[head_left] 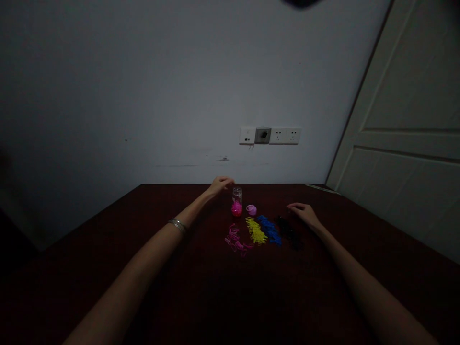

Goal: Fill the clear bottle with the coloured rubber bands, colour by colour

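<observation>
My left hand (221,183) hangs just above and left of the mouth of a clear jar (237,192), fingers pinched; anything between them is too small to see. Bright pink bands (236,209) fill the lower part of the jar. A lilac lid (252,210) lies to the jar's right. My right hand (304,212) is at the table's right, fingertips drawn together beyond a strip of black bands (287,232); what they hold, if anything, is hidden. Left of the black strip lie blue bands (269,231), yellow bands (256,231) and loose pink bands (237,242).
The dark reddish table (179,287) meets a pale wall (161,96) at its back edge. Sockets and a switch (269,135) are set in the wall. A panelled door (406,134) stands at the right. The room is dim.
</observation>
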Available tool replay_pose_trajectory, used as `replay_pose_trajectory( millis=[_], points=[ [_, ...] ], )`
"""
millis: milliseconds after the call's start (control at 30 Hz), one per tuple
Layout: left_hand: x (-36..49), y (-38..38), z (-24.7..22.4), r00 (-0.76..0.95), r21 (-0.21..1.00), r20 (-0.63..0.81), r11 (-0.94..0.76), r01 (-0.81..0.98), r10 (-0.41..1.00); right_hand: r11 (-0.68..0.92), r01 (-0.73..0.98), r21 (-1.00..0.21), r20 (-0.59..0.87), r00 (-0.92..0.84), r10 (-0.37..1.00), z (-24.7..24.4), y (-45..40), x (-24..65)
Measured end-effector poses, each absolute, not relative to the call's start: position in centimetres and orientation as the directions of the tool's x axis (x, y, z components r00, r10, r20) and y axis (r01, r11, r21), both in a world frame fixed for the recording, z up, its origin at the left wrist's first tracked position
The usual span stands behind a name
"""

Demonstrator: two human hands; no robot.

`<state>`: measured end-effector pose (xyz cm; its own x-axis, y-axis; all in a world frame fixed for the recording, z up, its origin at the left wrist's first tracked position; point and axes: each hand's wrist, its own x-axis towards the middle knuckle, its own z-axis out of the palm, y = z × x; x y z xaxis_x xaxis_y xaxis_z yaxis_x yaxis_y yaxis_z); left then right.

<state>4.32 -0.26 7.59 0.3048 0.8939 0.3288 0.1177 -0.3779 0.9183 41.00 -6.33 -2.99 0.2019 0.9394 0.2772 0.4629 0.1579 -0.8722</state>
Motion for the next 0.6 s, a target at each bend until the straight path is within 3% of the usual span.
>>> replay_pose_trajectory(
  millis=[167,400,500,600],
  points=[
    [2.3,-0.8,3.7,0.078,0.968,0.235,-0.241,0.067,0.969,0.163,0.450,-0.878,0.290,0.231,0.929,-2.3,-6.9,40.3],
    [0.8,-1.1,-0.2,0.060,0.968,0.192,-0.200,0.152,0.979,0.293,0.594,-0.749,0.517,0.247,0.819,-1.3,-8.0,39.7],
    [0.9,-0.9,-0.6,0.060,0.961,0.217,-0.224,0.163,0.974,0.373,0.659,-0.653,0.554,0.081,0.828,0.7,-9.0,38.2],
    [0.9,-0.9,-0.8,0.071,0.954,0.234,-0.243,0.176,0.970,0.464,0.625,-0.628,0.496,-0.138,0.857,3.8,-10.9,35.0]
  ],
)
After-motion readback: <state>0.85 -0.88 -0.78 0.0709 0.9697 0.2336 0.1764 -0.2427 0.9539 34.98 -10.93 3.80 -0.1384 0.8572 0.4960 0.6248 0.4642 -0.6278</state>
